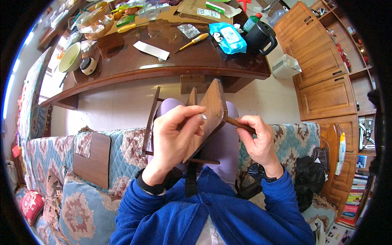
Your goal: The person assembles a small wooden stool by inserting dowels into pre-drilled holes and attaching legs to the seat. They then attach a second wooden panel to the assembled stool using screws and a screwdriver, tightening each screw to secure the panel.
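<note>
Reading mid-frame wooden board (212, 102) as stiff, I'd take its edges; right hand (258, 139) grips brown rod (235, 123), left hand (175, 131) curled, contents unclear.

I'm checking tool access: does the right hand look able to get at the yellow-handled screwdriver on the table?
Probably not right now: the right hand is holding a brown rod, though nothing covers the yellow-handled screwdriver.

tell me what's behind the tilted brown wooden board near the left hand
Lavender-clothed legs show on both sides of the board; whatever lies directly behind it is covered and can't be seen.
</note>
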The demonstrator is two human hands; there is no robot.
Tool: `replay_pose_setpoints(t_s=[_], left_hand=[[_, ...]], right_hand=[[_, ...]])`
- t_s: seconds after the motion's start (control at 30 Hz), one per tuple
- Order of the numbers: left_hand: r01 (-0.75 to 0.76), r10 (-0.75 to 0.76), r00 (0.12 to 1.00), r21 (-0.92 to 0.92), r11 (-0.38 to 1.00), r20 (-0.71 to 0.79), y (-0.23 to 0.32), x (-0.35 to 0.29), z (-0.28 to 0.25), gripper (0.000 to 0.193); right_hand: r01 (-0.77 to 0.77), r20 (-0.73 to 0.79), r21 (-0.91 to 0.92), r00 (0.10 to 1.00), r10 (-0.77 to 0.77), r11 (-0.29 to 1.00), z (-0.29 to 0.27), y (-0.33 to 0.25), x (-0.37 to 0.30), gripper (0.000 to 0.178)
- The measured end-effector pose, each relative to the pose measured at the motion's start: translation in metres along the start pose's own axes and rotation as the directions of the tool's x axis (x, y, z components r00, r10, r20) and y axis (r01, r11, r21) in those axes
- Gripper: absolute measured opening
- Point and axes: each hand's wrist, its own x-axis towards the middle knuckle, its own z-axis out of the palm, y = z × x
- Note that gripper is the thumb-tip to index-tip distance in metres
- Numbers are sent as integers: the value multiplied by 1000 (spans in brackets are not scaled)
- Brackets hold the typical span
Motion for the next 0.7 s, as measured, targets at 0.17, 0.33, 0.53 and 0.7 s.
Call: replay_pose_setpoints(t_s=[0.17, 0.33, 0.53, 0.7], left_hand=[[-51, 61, 994, 119, 992, -87, 0, 1, 12, 6], [-51, 53, 991, 21, 998, -121, -7, 2, 18, 7], [-46, 46, 993, 11, 999, -107, -9, 0, 19, 6], [-73, 79, 991, 56, 996, -104, -10, -1, 20, 7]], right_hand=[[2, -5, -10, 1000, -2, 1000, -1, 0, -1, 29], [20, -8, -11, 1000, -20, 1000, -1, 2, -2, 28], [31, -2, -12, 1000, -31, 999, -3, 4, -3, 29], [5, 15, -1, 1000, -5, 1000, -7, 3, -1, 28]])
